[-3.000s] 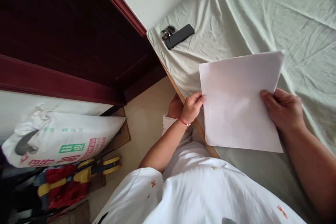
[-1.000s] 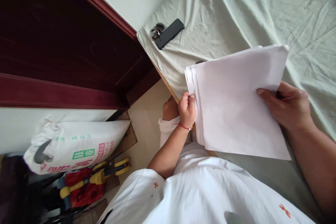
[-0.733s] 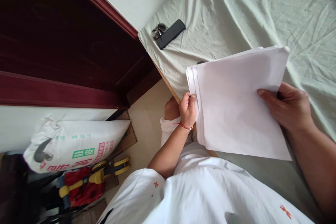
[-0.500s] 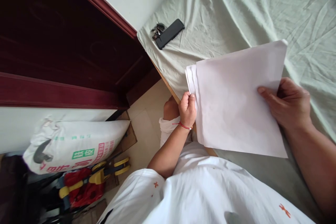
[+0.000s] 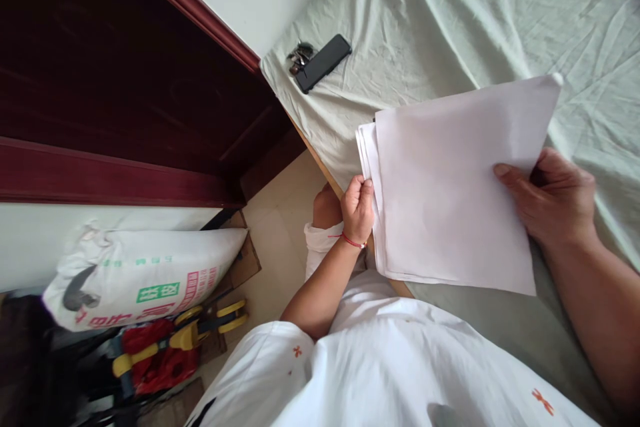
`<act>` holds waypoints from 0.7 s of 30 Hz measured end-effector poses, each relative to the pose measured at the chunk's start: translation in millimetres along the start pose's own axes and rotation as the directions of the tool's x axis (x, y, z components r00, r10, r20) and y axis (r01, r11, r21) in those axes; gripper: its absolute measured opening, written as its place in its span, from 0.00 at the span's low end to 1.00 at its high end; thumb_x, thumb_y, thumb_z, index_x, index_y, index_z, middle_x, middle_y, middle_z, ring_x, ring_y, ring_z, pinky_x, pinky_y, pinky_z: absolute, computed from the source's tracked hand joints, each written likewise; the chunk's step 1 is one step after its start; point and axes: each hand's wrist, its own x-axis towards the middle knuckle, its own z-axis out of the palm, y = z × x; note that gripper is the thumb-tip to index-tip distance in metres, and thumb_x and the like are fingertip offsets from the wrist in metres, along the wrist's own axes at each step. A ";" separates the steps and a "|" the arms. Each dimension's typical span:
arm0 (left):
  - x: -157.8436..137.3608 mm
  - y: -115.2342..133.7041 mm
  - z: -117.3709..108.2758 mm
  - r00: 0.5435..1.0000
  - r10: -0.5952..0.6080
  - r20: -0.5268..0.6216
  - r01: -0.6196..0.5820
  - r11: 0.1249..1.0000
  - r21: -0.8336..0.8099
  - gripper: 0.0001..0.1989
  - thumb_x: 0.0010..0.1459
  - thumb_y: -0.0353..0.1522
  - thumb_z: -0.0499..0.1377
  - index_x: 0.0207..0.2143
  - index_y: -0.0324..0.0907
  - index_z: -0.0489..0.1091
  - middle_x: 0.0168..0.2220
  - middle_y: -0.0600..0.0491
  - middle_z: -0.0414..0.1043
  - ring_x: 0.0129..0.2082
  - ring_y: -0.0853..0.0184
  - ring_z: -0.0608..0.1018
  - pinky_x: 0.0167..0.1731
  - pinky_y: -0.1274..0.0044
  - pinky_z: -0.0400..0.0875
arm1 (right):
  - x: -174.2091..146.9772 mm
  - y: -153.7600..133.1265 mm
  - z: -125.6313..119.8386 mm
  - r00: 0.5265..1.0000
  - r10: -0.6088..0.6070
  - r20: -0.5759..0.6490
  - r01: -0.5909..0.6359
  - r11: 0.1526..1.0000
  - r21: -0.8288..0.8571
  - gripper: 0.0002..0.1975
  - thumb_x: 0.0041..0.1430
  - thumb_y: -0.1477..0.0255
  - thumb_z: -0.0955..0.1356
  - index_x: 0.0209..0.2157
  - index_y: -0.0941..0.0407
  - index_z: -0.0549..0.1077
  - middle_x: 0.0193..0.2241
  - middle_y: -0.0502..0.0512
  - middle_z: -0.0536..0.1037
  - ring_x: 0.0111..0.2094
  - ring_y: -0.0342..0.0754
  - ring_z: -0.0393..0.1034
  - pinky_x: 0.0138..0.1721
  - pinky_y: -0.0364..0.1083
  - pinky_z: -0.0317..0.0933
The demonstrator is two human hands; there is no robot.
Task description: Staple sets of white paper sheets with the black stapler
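Note:
Several white sheets of paper lie loosely stacked between my two hands, held above the cloth-covered surface. Their left edges are staggered, with the top sheet set a little to the right of those beneath. My left hand, with a red cord bracelet at the wrist, pinches the left edge of the stack, thumb on top. At the right edge my right hand grips the paper with its thumb flat on the top sheet; its other fingers are hidden behind the paper.
A pale green cloth with wrinkles covers the surface. Near its far left corner lie a black phone and a bunch of keys. On the floor at left are a white printed sack and a yellow-and-red wheeled item.
The top sheet has shifted slightly, its upper right corner moving right and its lower right corner moving left. My right hand has moved a little to the right; my left hand stays put.

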 end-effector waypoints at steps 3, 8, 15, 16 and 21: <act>-0.8 -0.1 -0.4 1.000 0.005 0.005 -0.005 1.000 0.006 0.21 0.69 0.49 0.55 0.31 0.43 0.63 0.26 0.59 0.53 0.27 0.71 0.58 0.30 0.77 0.57 | 0.7 -1.5 0.4 1.000 0.009 -0.024 -0.010 0.999 -0.045 0.17 0.54 0.55 0.76 0.36 0.54 0.78 0.24 0.45 0.70 0.25 0.40 0.58 0.24 0.42 0.53; -2.3 2.7 -0.6 1.000 -0.003 0.014 0.003 1.000 0.006 0.21 0.69 0.50 0.55 0.31 0.44 0.64 0.26 0.58 0.53 0.27 0.70 0.59 0.30 0.77 0.58 | 2.0 -1.0 0.2 0.999 -0.005 -0.054 -0.001 0.994 -0.107 0.15 0.54 0.57 0.76 0.33 0.54 0.77 0.21 0.43 0.65 0.24 0.40 0.56 0.26 0.44 0.54; -2.6 6.3 0.1 1.000 -0.007 0.023 0.006 1.000 0.022 0.21 0.68 0.51 0.55 0.33 0.43 0.67 0.26 0.57 0.58 0.28 0.70 0.62 0.31 0.78 0.62 | 2.0 -3.7 1.3 0.998 -0.010 -0.056 0.008 0.999 -0.034 0.15 0.54 0.57 0.76 0.35 0.54 0.78 0.23 0.44 0.68 0.25 0.40 0.58 0.28 0.44 0.57; -2.5 6.6 0.1 1.000 -0.002 0.024 0.001 0.999 0.032 0.21 0.68 0.51 0.55 0.33 0.43 0.67 0.26 0.57 0.59 0.28 0.70 0.63 0.31 0.78 0.63 | 1.9 -4.8 1.6 0.998 -0.005 -0.057 0.004 1.000 -0.023 0.15 0.54 0.58 0.76 0.34 0.54 0.78 0.23 0.44 0.69 0.26 0.40 0.58 0.28 0.44 0.57; -3.0 6.2 -0.3 0.999 0.019 0.034 -0.021 0.998 0.055 0.20 0.70 0.49 0.54 0.34 0.43 0.68 0.26 0.57 0.59 0.27 0.70 0.62 0.30 0.78 0.62 | 2.1 -7.4 2.3 0.998 0.014 -0.055 -0.014 1.000 0.000 0.15 0.53 0.58 0.76 0.36 0.54 0.79 0.26 0.46 0.73 0.27 0.41 0.62 0.28 0.44 0.58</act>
